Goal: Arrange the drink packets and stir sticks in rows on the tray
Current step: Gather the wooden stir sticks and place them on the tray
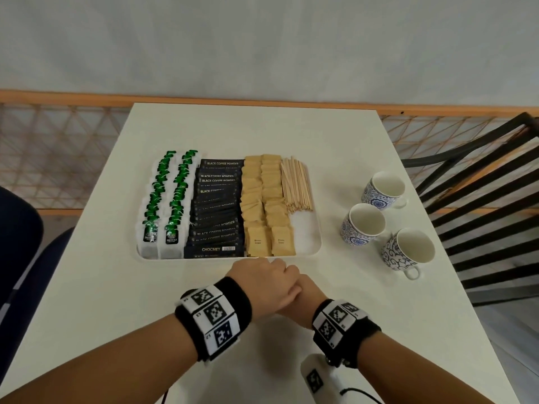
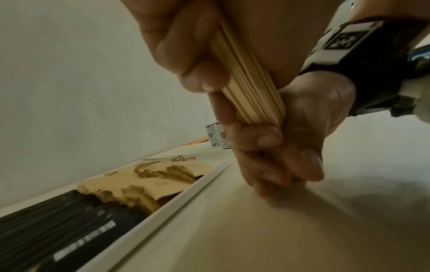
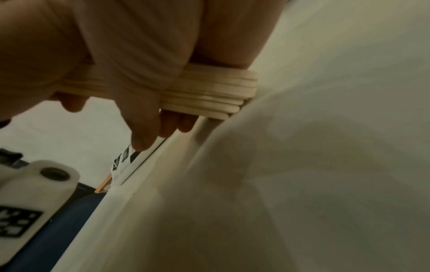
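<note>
A white tray (image 1: 316, 246) holds rows of green tea packets (image 1: 163, 199), black coffee packets (image 1: 217, 217) and brown sugar packets (image 1: 264, 205). A pile of wooden stir sticks (image 1: 296, 186) lies at the tray's far right. Just before the tray's near rim, my left hand (image 1: 264, 282) and right hand (image 1: 306, 295) are pressed together. The wrist views show both gripping one bundle of stir sticks (image 2: 251, 82) (image 3: 209, 92) above the table. My hands hide that bundle in the head view. The near right corner of the tray is bare.
Three blue-patterned cups (image 1: 383, 186) (image 1: 364, 223) (image 1: 409, 249) stand on the white table (image 1: 116, 287) to the right of the tray. A black slatted chair (image 1: 481, 199) is beyond the right edge, and a blue seat (image 1: 17, 243) is at the left.
</note>
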The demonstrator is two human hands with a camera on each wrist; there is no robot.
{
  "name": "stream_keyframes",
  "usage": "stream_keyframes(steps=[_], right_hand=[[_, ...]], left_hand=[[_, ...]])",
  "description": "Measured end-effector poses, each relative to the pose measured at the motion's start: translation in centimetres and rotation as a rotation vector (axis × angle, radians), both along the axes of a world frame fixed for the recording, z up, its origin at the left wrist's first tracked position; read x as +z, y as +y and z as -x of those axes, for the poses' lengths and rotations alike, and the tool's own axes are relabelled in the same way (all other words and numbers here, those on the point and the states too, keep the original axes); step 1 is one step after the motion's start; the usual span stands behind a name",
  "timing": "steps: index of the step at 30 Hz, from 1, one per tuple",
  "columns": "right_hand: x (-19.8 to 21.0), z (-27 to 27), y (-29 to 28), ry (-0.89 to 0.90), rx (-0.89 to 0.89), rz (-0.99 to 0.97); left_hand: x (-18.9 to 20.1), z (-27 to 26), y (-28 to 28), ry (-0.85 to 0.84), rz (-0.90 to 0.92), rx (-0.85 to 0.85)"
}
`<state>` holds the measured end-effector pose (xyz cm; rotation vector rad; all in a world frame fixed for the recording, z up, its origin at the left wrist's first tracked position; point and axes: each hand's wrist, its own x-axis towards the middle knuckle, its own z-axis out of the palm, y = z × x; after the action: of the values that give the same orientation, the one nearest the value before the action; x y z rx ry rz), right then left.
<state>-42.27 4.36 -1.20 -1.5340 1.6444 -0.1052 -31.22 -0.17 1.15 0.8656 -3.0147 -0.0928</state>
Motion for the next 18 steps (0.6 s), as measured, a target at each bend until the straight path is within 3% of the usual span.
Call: stream_keyframes(steps=[2, 6, 9, 11, 13, 15, 17, 18], right_hand=[[-0.1, 0.3, -0.5, 0.011, -0.020, 0.063], [-0.3, 1.5, -0.7, -0.239, -0.165, 0.212], [0.1, 2.8, -1.9, -0.133, -0.081, 0.320], [0.5, 3.7, -3.2, -0.136, -0.111, 0.341], [1.1, 4.4, -4.3, -0.214, -0.263, 0.326], [1.2, 4.5, -5.5, -0.281, -0.392, 0.279], [0.9, 4.3, -6.5, -0.295, -0.446, 0.264], [0.7, 4.2, -7.0, -0.317, -0.469, 0.274]], left_hand=[[0.6, 0.1, -0.7, 0.031, -0.036, -0.005], [1.7, 0.2, -3.5, 0.077, -0.079, 0.074], [2.3, 0.5, -5.9, 0.243, -0.281, 0.232], [2.3, 1.1, -6.9, 0.433, -0.491, 0.363], [1.5, 1.9, -7.9, 0.632, -0.756, 0.578], [1.1, 3.1, -8.5, 0.816, -1.200, 0.757], [0.9, 4.4, -8.7, 1.016, -1.588, 0.749], [0.7, 4.9, -8.9, 1.059, -1.630, 0.711]])
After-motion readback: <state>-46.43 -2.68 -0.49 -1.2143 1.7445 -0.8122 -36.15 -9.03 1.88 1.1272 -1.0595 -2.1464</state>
